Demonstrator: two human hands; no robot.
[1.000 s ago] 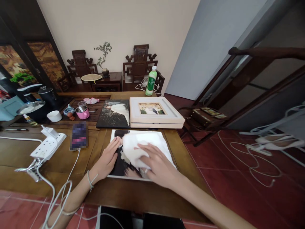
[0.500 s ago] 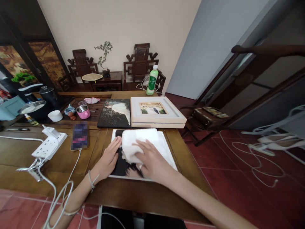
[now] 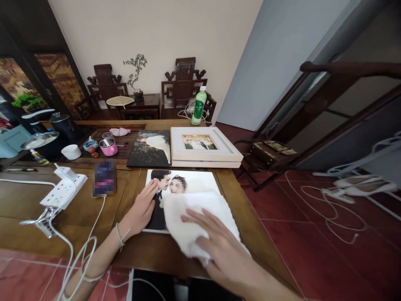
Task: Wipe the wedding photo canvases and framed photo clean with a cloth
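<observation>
A frameless photo print (image 3: 163, 184) of a couple lies flat on the wooden table (image 3: 37, 209) right before me. My left hand (image 3: 141, 209) rests flat on its left edge, fingers stretched out. My right hand (image 3: 219, 246) presses a white cloth (image 3: 191, 219) onto the print's near right part, fingers spread over the cloth. The cloth hangs a little past the table's near edge.
Behind the print lie a dark photo canvas (image 3: 151, 148) and a white framed photo (image 3: 203, 148). A green bottle (image 3: 198, 108) stands at the far edge. A phone (image 3: 104, 178), a white power strip (image 3: 62, 190) with cables, a pink cup (image 3: 108, 147) and pots sit left.
My right hand has dragged the white cloth from the print's upper part down toward me, uncovering the couple's picture. The left hand has stayed on the left edge.
</observation>
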